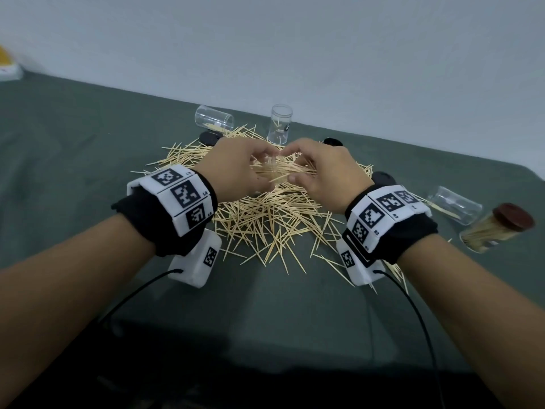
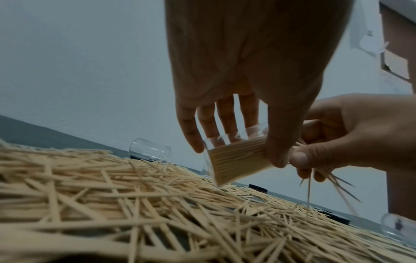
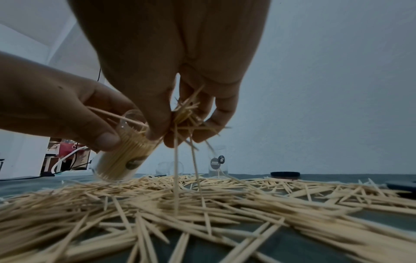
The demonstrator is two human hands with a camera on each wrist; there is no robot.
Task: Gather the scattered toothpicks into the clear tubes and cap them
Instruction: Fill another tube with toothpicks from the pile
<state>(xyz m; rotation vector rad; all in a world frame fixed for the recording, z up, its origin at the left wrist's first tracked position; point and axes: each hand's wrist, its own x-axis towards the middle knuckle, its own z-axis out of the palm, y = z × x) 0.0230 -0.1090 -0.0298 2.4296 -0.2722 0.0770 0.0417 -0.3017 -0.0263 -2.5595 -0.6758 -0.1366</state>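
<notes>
Pale bare-wood toothpicks (image 1: 265,219), matt and smooth, clear glossy plastic tubes (image 1: 280,123), dark matt woven cloth (image 1: 88,137) on the table, black matt plastic caps (image 3: 285,174)

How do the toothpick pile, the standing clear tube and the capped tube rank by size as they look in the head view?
1. Toothpick pile, the largest by far.
2. Capped tube, lying at the right edge.
3. Standing clear tube.
The capped tube lies nearer the camera, so its true size against the standing tube is unsure.

Toothpick pile (image 1: 265,219) blocks centre, bare cloth (image 1: 265,305) nearer
</notes>
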